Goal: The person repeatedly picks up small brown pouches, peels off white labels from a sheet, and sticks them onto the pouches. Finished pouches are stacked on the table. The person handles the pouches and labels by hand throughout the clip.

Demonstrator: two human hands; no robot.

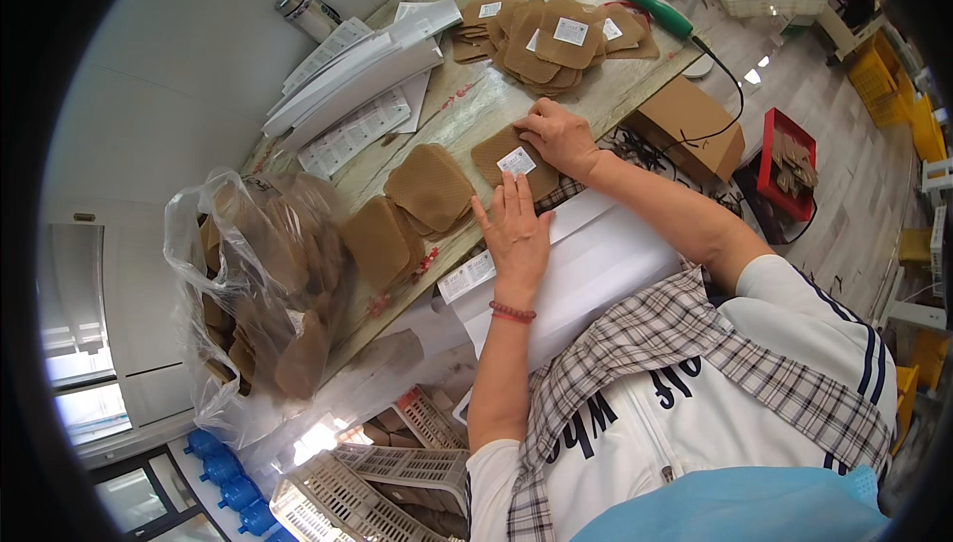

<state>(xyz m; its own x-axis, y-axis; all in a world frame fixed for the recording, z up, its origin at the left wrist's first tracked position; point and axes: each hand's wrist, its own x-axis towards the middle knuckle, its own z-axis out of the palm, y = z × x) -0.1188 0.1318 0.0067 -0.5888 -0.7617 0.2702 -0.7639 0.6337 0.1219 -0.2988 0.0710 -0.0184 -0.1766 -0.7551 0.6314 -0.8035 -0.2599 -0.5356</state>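
Observation:
A thin brown ribbed square pad with rounded corners (pixel 492 152) lies on the worn table in front of me. A small white printed label (pixel 516 162) sits on its face. My left hand (pixel 517 232) lies flat, fingers stretched, with the tips at the label's lower edge. At the pad's far corner, my right hand (pixel 564 141) is closed, fingertips and thumb pinching the edge. To the left are a stack of similar pads (pixel 429 188) and another stack (pixel 377 244). White label sheets (pixel 586 259) lie below my hands, along the near table edge.
Labelled pads (pixel 556 41) are heaped at the back. Paper sheets (pixel 362 75) and a metal flask (pixel 308 12) stand at back left. A clear plastic bag of pads (pixel 263 284) is at left. A green corded tool (pixel 650 3) lies near the right edge, above a cardboard box (pixel 685 125).

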